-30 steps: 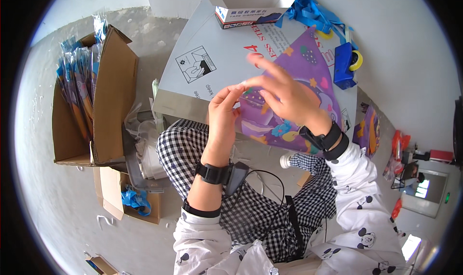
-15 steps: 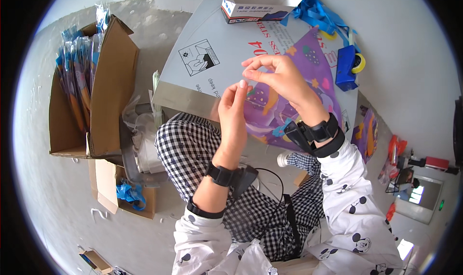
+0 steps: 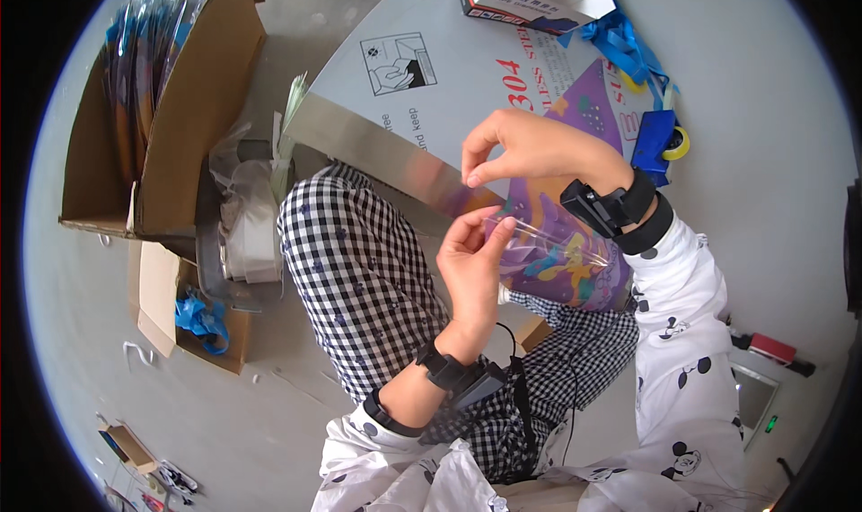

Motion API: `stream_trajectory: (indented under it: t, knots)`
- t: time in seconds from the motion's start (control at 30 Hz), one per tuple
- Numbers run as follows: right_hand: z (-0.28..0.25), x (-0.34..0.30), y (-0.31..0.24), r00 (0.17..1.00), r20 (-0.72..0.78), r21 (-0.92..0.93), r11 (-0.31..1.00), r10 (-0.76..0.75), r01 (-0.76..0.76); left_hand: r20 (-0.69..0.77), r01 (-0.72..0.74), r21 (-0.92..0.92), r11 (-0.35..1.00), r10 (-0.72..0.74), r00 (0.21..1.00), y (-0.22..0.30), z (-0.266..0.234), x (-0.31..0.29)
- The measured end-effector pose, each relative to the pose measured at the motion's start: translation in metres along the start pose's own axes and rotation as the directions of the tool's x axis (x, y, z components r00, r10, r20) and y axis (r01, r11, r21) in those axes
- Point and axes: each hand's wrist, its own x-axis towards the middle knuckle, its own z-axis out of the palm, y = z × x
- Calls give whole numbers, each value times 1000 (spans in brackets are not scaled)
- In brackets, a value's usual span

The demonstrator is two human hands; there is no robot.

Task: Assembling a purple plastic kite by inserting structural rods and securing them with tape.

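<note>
My left hand (image 3: 474, 265) is closed in a pinch on a corner of a purple printed sheet (image 3: 575, 256) with a shiny, clear plastic surface. Yellow, blue and green shapes decorate the sheet, which hangs past the table edge above my lap. Just above it, my right hand (image 3: 530, 148) is bent at the wrist with thumb and forefinger drawn together. Whether something thin is between those fingertips is too small to see. Behind my right hand, a pointed purple piece (image 3: 588, 108) lies on the table; my hand hides how it meets the sheet.
A grey table (image 3: 359, 121) bears a white box (image 3: 530, 9), blue ribbon (image 3: 624, 54) and a blue tape dispenser (image 3: 654, 148) with yellow tape. At left, a large cardboard box (image 3: 206, 108) holds several plastic-wrapped packs. A smaller carton (image 3: 157, 301) with blue ribbon sits below.
My left hand has moved down and right, and now pinches the purple sheet's corner. The sheet's lower part has come off the table toward me. My hands are farther apart.
</note>
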Motion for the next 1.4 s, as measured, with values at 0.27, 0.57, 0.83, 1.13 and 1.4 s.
stream_trajectory:
  t: [0.27,0.57,0.83,1.13,1.4]
  knots:
    - [-7,-4,-21,951,265,-1,986,161,-167,-24,-61,-96,994,59,998,-1,11,-8]
    - [-9,-6,-39,932,296,-90,977,211,-193,8,-55,-97,994,56,998,4,12,-8]
    - [-9,-7,-38,942,280,-70,983,183,-170,7,-64,-102,993,65,998,6,12,-7]
    - [-10,-5,-43,942,286,-86,984,175,-157,-6,-75,-122,990,75,997,6,13,-6]
    - [-12,-5,-45,938,295,-76,983,181,-165,-40,-105,-112,988,102,994,3,12,-5]
